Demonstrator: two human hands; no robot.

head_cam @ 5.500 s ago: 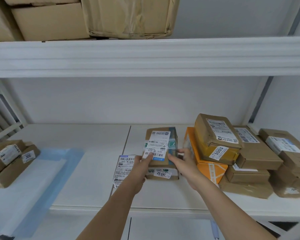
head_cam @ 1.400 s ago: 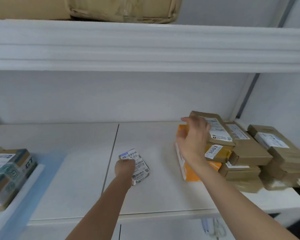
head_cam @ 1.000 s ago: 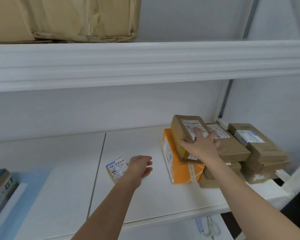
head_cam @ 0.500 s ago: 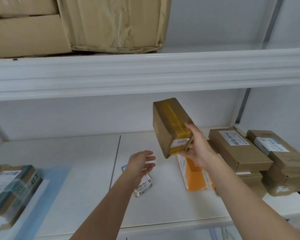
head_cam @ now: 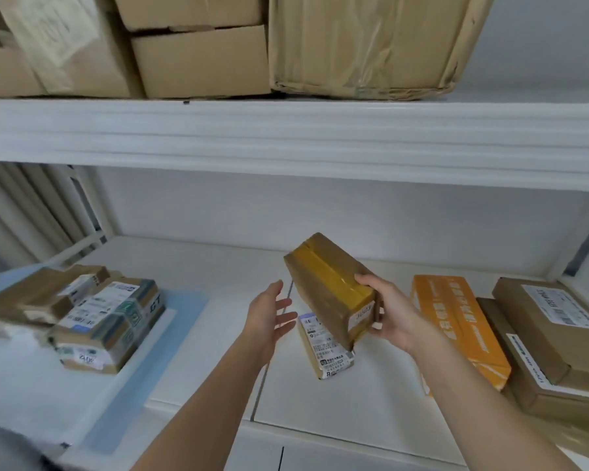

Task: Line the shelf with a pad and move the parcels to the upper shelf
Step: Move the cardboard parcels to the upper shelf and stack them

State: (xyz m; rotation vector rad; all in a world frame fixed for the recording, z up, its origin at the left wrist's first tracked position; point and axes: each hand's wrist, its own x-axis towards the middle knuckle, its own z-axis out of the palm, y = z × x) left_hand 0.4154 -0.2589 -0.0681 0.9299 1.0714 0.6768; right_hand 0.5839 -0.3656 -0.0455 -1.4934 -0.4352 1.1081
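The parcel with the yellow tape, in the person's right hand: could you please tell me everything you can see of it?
The parcel is a brown cardboard box with a broad band of glossy yellow tape along one long face and a small white label with handwritten digits on its near end. It is held in the air above the shelf, tilted, far end raised. The right hand grips its near end; the open left hand is close but not touching it.

A small white sticker on the end of the brown box (head_cam: 330, 287) reads "3003" (faint), and the taped parcel (head_cam: 116, 321) shows "GT".
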